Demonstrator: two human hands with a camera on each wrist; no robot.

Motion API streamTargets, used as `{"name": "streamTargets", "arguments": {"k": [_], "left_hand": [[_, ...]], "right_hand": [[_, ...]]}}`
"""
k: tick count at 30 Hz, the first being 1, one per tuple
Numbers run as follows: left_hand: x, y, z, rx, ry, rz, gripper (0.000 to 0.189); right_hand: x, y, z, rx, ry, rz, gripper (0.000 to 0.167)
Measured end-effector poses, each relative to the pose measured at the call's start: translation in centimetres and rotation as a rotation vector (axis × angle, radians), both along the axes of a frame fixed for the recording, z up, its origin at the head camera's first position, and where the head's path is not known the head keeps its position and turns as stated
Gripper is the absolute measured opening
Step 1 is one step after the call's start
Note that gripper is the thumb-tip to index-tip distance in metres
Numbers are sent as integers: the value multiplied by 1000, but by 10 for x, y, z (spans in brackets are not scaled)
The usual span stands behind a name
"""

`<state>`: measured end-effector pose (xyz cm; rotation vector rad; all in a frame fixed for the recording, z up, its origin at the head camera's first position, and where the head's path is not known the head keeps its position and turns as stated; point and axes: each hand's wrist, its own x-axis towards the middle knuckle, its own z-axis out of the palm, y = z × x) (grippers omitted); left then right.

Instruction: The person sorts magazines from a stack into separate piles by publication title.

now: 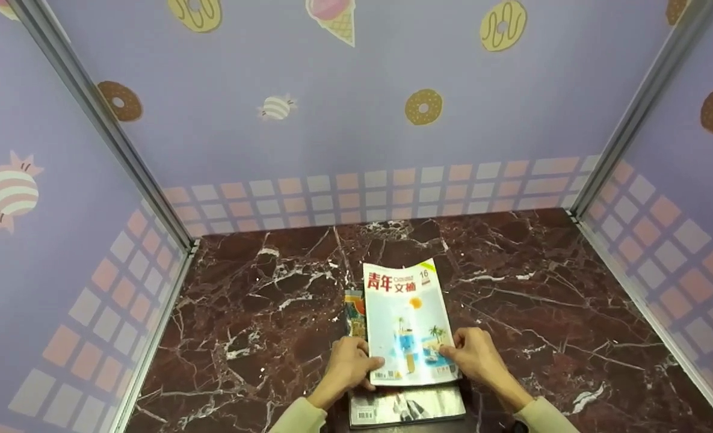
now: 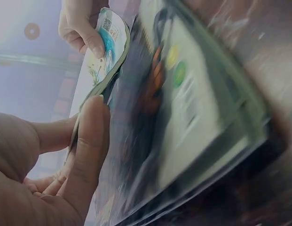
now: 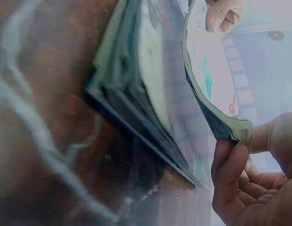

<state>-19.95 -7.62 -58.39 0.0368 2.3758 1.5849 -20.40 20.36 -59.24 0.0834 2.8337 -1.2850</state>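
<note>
Over the near middle of the dark red marbled table (image 1: 260,319), it's a two-handed hold on one magazine (image 1: 407,325)! The left hand (image 1: 350,364) pinches its near left corner, thumb up on the cover, fingers tucked beneath. Across on the right side, the right hand (image 1: 476,355) matches it, thumb on top, fingers curled under the edge. And look at that cover: bold red title at the far end, a number 16 in the far right corner, orange sun, palm trees, glare streaking the blue. The magazine bows, its middle dipping between the raised sides. Below, with a gap showing in both wrist views, lies a pile of magazines (image 1: 404,406), its near end poking out toward the person and a colourful strip peeking out on the left. Pale sleeves (image 1: 302,416) come in from the near side; far back stands a lilac wall (image 1: 356,132) dotted with doughnuts and sweets.
</note>
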Motion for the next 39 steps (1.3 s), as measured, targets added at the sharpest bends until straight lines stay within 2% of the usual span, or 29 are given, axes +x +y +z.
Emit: {"name": "streamTargets", "arguments": {"k": [4,6,10,14,16,22,28,31,32,33,34,39], "left_hand": [[-16,-4,0,3,72,11,29],[-24,-6,2,17,86,17,26],[-43,-12,7,32,76,39,22],[-65,-16,10,67,55,95,21],[-77,-18,11,76,49,125,29],[-109,-19,10,46,55,158,51],[-146,-15,9,-27,34,220,30],[-166,-12,7,-76,49,224,24],[-172,-12,6,-104,60,224,25],[-177,-11,5,-129,70,226,26],[-181,-11,3,-146,74,230,29],[-195,-9,-11,-196,69,235,42]], "right_hand": [[-16,-3,3,8,23,-4,39],[-25,-5,5,10,36,-2,39],[-46,-9,10,-17,34,18,42],[-72,-14,15,-37,20,34,47],[-85,-16,18,-32,10,35,50],[-124,-21,22,-1,13,44,49],[-161,-23,17,45,11,62,49],[-183,-21,14,37,-6,55,50],[-190,-20,11,32,-9,52,50],[-205,-16,-4,19,2,56,49],[-213,-16,-9,20,-15,49,49],[-259,-8,-65,28,-20,42,45]]}}
